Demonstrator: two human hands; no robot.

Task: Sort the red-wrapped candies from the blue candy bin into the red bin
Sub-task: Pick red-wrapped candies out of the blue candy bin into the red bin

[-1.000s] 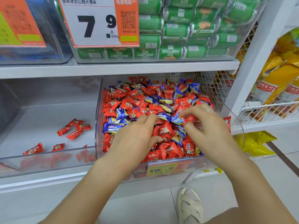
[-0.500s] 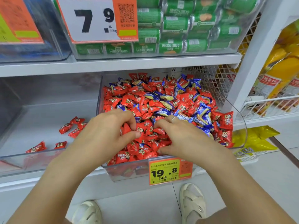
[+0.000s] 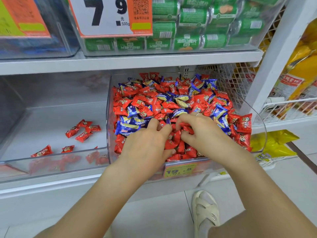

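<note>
A clear bin (image 3: 257,121) on the lower shelf is heaped with mixed red-wrapped candies (image 3: 243,122) and blue-wrapped candies (image 3: 127,127). Both hands are in its front part. My left hand (image 3: 147,143) lies on the pile with fingers curled into red candies. My right hand (image 3: 200,133) faces it, fingers curled round several red candies between the two hands. What lies under the palms is hidden. To the left stands a wide clear bin (image 3: 56,158) holding several loose red candies (image 3: 84,130).
A price tag (image 3: 180,170) hangs on the mixed bin's front. The shelf above carries green snack packs (image 3: 192,28) and a large price sign (image 3: 109,16). A white upright (image 3: 277,54) and a wire rack with yellow bags (image 3: 298,78) stand at the right. A sandalled foot (image 3: 205,210) is below.
Both hands have come together at the front middle of the mixed bin and dug into the red candies. The blue candies near the left hand are uncovered now.
</note>
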